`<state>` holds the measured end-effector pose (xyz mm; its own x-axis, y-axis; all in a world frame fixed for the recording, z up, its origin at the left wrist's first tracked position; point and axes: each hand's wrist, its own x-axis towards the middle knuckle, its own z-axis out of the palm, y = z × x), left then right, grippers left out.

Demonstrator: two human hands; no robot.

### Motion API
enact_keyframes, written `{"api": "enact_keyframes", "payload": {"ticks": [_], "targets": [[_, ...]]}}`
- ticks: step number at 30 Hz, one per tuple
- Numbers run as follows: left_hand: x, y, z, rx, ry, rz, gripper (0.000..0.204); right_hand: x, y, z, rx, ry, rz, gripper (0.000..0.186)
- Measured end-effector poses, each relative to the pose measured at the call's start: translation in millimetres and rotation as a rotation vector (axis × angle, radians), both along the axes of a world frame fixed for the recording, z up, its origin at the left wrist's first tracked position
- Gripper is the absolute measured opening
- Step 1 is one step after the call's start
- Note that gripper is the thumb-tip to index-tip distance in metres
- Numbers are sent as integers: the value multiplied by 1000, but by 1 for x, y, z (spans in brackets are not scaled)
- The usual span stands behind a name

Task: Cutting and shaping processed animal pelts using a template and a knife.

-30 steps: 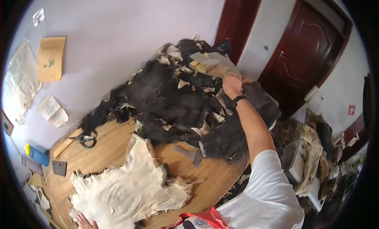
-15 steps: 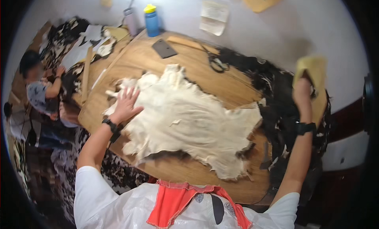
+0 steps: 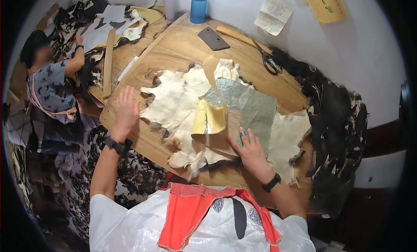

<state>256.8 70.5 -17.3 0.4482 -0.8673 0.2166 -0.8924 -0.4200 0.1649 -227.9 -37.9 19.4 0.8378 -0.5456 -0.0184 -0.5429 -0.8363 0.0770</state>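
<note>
A cream-coloured hide with ragged edges lies flat on the wooden table in front of me. On it rests a loose pile: a grey-green sheet, a brown piece, a curled yellow sheet and a curved tan strip. My right hand, with a ring on it, is at the pile's near edge, fingers spread and touching the sheets. At the table's left edge my left hand stays beside the hide, fingers stretched out, holding nothing.
Scissors, a wooden strip and a dark flat plate lie at the table's far side. A blue bottle stands behind. Dark fur pieces cover the right side. Another person works at the left.
My right hand has come from the far right to the hide, and the sheets it carried now lie there. My left hand has left the hide for the table's edge. The view has shifted.
</note>
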Motion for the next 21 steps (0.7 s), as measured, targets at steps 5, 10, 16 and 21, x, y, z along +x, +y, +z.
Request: {"api": "enact_keyframes", "payload": {"ticks": [5, 10, 16, 21], "targets": [[-138, -38, 103, -46, 162, -1016, 77, -6, -2, 5, 124, -81, -31, 63], [-205, -59, 57, 86, 137, -903, 92, 1, 3, 16, 207, -80, -97, 62], [-179, -74, 35, 48, 211, -801, 46, -13, 12, 11, 241, -161, -206, 65], [-120, -79, 34, -521, 552, -294, 12, 4, 10, 0, 92, -229, -309, 65]]}}
